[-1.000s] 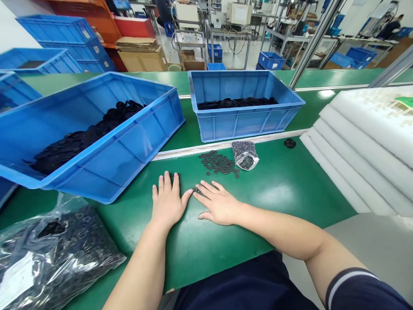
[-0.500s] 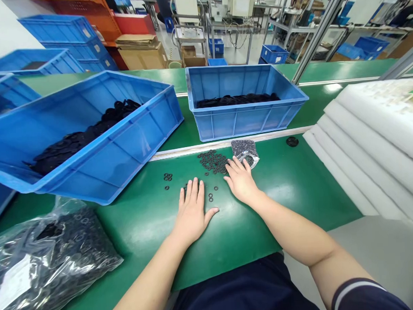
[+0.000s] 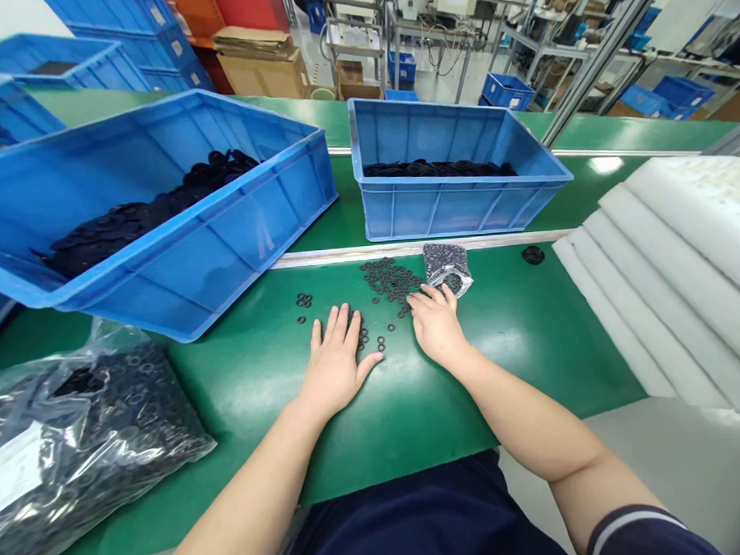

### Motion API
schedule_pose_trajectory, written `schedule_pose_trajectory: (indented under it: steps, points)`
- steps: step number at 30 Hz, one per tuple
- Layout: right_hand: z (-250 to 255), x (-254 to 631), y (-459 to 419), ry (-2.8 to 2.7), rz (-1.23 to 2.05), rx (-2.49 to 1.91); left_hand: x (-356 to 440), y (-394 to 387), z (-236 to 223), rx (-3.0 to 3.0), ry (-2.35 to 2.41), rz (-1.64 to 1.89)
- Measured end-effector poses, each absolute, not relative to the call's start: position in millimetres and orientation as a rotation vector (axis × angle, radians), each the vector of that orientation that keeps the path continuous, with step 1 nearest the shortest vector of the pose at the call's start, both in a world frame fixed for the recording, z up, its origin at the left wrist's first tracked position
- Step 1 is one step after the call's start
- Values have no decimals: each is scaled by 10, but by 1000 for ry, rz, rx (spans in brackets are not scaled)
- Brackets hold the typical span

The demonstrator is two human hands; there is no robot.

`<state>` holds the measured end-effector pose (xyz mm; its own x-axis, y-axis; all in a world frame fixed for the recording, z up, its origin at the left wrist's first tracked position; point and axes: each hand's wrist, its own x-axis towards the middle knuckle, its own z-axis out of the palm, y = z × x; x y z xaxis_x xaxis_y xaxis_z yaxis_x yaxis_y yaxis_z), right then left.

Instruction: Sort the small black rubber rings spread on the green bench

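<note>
Black washers (image 3: 387, 278) sit in a loose pile mid-frame on the green workbench (image 3: 412, 426), with a few strays between the hands and a small clump further left. Right hand (image 3: 437, 324) is palm down, fingers loosely curled, tips at the pile's edge, right beside a small foil bag (image 3: 447, 268), no grip that I can see. Left hand (image 3: 335, 364) lies flat and open, fingers spread. Up top, a blue crate (image 3: 453, 211) holds more washers, as does a tilted crate (image 3: 181, 260) at upper left. Fat plastic bag (image 3: 90, 449) at lower left.
</note>
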<state>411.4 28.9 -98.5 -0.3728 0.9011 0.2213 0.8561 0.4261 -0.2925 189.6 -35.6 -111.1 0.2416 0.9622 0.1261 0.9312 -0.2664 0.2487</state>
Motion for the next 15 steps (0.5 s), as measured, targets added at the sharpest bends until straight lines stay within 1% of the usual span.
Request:
schedule_pose_trajectory:
  steps: [4, 11, 15]
  points:
    - [-996, 4133, 393, -2334, 148, -1570, 1869, -367, -1079, 2347, 1782, 497]
    - [-1047, 4129, 443, -2202, 182, -1501, 1569, -217, -1076, 2069, 1931, 956]
    - [-1042, 4123, 467, -2157, 245, -1497, 1523, -200, -1047, 2072, 1899, 1051]
